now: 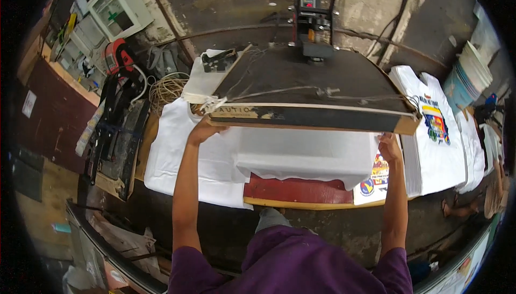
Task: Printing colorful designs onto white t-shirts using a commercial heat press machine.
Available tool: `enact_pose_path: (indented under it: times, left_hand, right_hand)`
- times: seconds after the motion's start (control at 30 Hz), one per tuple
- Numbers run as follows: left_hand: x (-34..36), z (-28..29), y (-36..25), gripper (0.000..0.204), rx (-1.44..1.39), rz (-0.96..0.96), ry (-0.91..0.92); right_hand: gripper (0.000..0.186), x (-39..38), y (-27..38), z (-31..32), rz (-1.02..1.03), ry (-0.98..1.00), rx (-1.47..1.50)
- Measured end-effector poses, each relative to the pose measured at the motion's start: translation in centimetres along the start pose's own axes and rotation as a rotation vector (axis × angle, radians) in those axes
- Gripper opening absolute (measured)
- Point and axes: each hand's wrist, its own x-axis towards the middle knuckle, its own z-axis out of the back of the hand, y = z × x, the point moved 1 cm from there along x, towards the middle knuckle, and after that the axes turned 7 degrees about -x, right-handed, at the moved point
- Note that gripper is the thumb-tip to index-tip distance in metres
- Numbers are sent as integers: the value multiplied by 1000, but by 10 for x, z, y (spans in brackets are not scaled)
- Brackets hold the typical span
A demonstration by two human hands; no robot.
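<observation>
Beneath the flat, dark press plate (pixel 314 79), smooth white cloth (pixel 306 151) drapes above a red table (pixel 301 189); your left hand (pixel 204 131) and right hand (pixel 389 147) flank it, finger closure unclear; patchy wall (pixel 228 4) behind.

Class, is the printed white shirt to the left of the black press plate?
No, the printed white shirt lies to the right of the black press plate.

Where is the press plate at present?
In the head view, the press plate is at upper centre, above the white cloth, with left hand and right hand near its front corners.
</observation>
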Motion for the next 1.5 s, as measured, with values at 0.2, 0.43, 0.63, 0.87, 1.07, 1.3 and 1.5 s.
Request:
enact_pose_path:
  times: [0.2, 0.43, 0.63, 0.87, 1.07, 1.3, 1.5]
  left_hand:
    - [8, 30, 12, 50, 169, 51, 116]
    - [16, 48, 32, 54, 264, 133, 234]
    - [-29, 16, 20, 69, 176, 32, -93]
    - [-171, 21, 128, 66, 118, 165, -147]
    - [-247, -44, 141, 54, 295, 386, -68]
    - [-248, -267, 83, 52, 77, 184, 377]
    - [-231, -406, 1, 88, -1084, 701, 420]
  right_hand:
    - [54, -42, 82, -36, -49, 48, -519]
    - [80, -32, 82, -36, 56, 228, -614]
    - [73, -76, -1, 27, -14, 66, -1550]
    - [77, -256, -96, 61, -35, -50, -1975]
    - [32, -256, -71, 80, 84, -216, -1724]
    - [23, -287, 3, 25, 83, -720, -80]
    - [38, -350, 13, -82, 119, -793, 478]
